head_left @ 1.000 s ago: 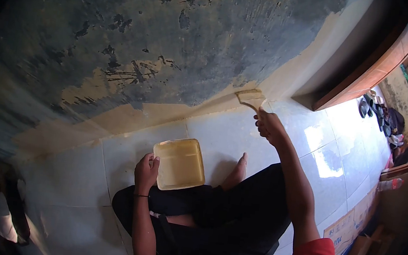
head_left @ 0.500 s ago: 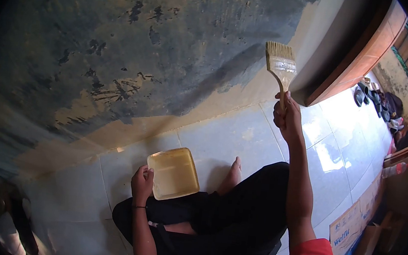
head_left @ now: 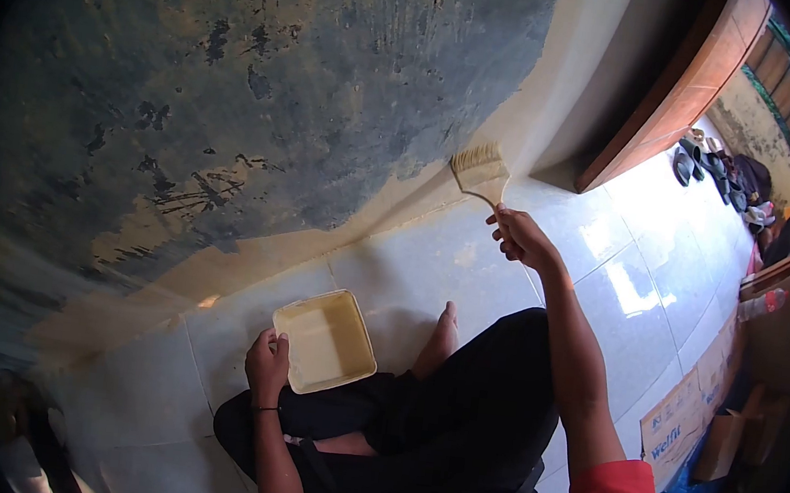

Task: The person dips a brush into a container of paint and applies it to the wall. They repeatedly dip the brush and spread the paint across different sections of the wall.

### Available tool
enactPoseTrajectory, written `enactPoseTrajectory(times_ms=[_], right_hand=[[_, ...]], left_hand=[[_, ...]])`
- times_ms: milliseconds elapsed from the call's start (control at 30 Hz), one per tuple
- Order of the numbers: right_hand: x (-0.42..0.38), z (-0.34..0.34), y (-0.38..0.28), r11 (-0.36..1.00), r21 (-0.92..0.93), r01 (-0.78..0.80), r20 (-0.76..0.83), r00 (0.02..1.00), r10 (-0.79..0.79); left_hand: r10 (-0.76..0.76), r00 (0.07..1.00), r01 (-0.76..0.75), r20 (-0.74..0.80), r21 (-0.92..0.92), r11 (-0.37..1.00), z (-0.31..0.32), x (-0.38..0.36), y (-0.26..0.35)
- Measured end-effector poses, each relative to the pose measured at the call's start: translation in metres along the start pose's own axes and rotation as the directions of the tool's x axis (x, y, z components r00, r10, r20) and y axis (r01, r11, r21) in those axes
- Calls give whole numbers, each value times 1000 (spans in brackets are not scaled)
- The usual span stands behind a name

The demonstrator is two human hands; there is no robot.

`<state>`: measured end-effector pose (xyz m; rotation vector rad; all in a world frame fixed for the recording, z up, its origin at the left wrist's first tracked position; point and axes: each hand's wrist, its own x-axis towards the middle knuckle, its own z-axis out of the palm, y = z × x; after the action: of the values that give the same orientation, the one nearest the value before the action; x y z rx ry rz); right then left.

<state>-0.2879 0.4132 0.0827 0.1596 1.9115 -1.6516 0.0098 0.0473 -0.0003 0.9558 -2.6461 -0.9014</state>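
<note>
My right hand point(head_left: 525, 236) grips the handle of a wide paintbrush point(head_left: 482, 171), its pale bristles pointing up and left, close to the lower part of the wall point(head_left: 336, 77). Grey-blue patches cover most of that wall, while a cream band runs along its bottom and right side. With my left hand point(head_left: 267, 364) I hold a square cream tub point(head_left: 325, 342) by its left rim, thumb over the edge. Cream-coloured paint shows inside the tub, which is just above my folded leg.
Glossy pale tiles point(head_left: 432, 260) make up the floor. A wooden door point(head_left: 676, 93) stands at the upper right, with several shoes point(head_left: 711, 174) beyond it. Flattened cardboard point(head_left: 680, 421) and a plastic bottle point(head_left: 760, 305) lie along the right side.
The brush in my right hand has come down and left, nearer the wall's lower edge, and turned its bristles leftward. The tub has shifted slightly and tilted, showing more of its inside.
</note>
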Motion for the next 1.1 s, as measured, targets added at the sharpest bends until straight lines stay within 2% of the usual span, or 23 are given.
enactPoseTrajectory(times_ms=[67, 200, 267, 333, 367, 433, 467, 533, 600, 667, 733, 833, 967, 1033, 1100], right_hand=[[9, 1, 8, 991, -76, -110, -57, 993, 106], [24, 4, 19, 984, -3, -179, -117, 977, 178], [26, 8, 20, 984, -30, -173, -161, 973, 166], [26, 13, 19, 977, -177, -122, -268, 961, 71], [23, 16, 15, 977, -179, -120, -268, 961, 69], [14, 17, 7, 949, -311, -42, -323, 944, -64], [10, 16, 4, 949, -312, -42, -324, 944, -65], [-1, 13, -2, 968, -243, 68, -304, 942, -142], [-19, 15, -14, 973, -202, 108, -290, 943, -165], [-34, 19, -27, 972, -13, 235, -267, 936, -229], [-44, 22, -37, 961, 21, 277, -260, 929, -263], [-48, 21, -44, 865, 214, 454, -238, 883, -405], [-43, 17, -45, 807, 335, 486, -192, 874, -447], [-32, 14, -38, 932, 204, 301, -105, 953, -285], [-26, 11, -32, 954, 154, 257, -101, 965, -244]], left_hand=[[16, 1000, -16, -16, 4, 1000, 0, 0, -1], [43, 999, -43, -19, -11, 999, 0, -2, -3], [50, 998, -51, -29, -14, 999, 0, -1, -6], [4, 1000, -4, 2, -45, 999, 1, -1, -7], [4, 1000, -4, 1, -47, 999, 0, -1, -7], [9, 1000, -8, 10, -50, 999, -1, -1, -5], [9, 1000, -9, 9, -52, 999, 0, -1, -7], [79, 996, -79, -35, -13, 997, 2, 0, -11], [72, 997, -73, -34, -24, 997, 3, 0, -12], [66, 997, -67, -32, -34, 997, 2, 0, -10], [29, 1000, -29, 5, -59, 998, -1, -1, -5], [22, 1000, -22, 8, -57, 998, 1, 0, -8], [-5, 999, 7, 36, -62, 998, -1, 0, -3], [-3, 999, 5, 36, -46, 999, -1, 0, -3], [0, 999, 1, 40, -35, 999, -2, 0, -2]])
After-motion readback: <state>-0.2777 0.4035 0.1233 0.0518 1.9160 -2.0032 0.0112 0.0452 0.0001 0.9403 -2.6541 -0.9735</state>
